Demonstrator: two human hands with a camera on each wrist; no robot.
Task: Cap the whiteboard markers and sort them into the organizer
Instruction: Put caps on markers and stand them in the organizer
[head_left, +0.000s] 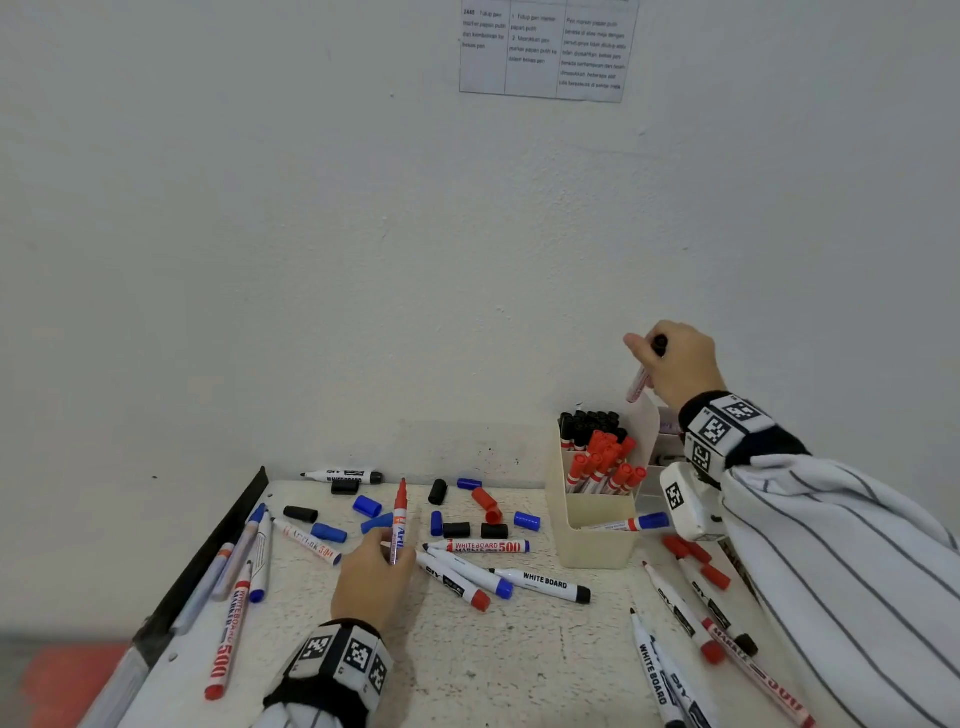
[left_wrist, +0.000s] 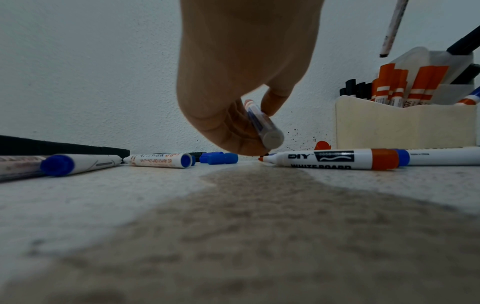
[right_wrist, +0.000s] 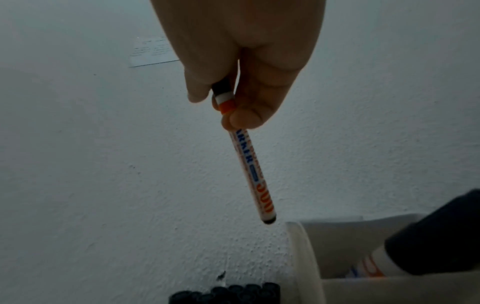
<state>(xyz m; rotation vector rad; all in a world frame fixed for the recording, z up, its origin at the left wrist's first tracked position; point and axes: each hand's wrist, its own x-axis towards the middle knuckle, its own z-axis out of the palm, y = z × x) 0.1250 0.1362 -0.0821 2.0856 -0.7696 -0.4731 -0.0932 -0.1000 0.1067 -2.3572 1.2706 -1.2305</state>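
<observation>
My left hand (head_left: 382, 548) rests low on the table and pinches an uncapped red marker (head_left: 399, 519), red tip pointing up; in the left wrist view the left hand (left_wrist: 241, 86) holds this marker (left_wrist: 262, 123) by its barrel. My right hand (head_left: 655, 358) is raised above the cream organizer (head_left: 597, 540) and grips a black-capped marker (head_left: 639, 385) near the cap. In the right wrist view this marker (right_wrist: 253, 170) hangs from the right hand (right_wrist: 249, 72), its end just over the organizer's rim (right_wrist: 303, 251). The organizer holds black-capped markers (head_left: 589, 423) and red-capped markers (head_left: 605, 465) upright.
Loose blue caps (head_left: 367, 505), black caps (head_left: 437, 491) and a red cap (head_left: 485, 503) lie among several uncapped markers (head_left: 480, 546) across the speckled table (head_left: 519, 665). A black rail (head_left: 218, 545) borders the left side. The wall stands close behind, with a printed sheet (head_left: 545, 49).
</observation>
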